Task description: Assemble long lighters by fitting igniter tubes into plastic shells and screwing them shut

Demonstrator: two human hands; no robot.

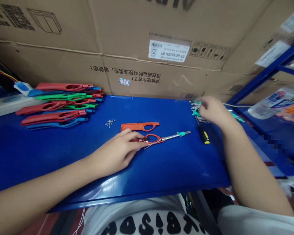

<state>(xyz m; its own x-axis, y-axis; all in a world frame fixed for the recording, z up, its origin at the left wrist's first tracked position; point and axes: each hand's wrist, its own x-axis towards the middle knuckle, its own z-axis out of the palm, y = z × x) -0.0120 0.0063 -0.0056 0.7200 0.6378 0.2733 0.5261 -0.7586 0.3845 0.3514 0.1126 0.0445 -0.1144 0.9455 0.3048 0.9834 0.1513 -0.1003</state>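
Both hands outstretched, well apart.

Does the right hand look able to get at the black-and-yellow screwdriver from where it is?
Probably yes. The right hand is close by, at the small green-and-metal parts, and the screwdriver's handle lies uncovered on the blue table.

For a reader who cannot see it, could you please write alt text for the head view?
A person's left hand holds an orange handle with a metal tube at a blue table, while the right hand is at small parts near a screwdriver. Another orange piece and tiny metal bits lie nearby, with colorful handles piled at left.
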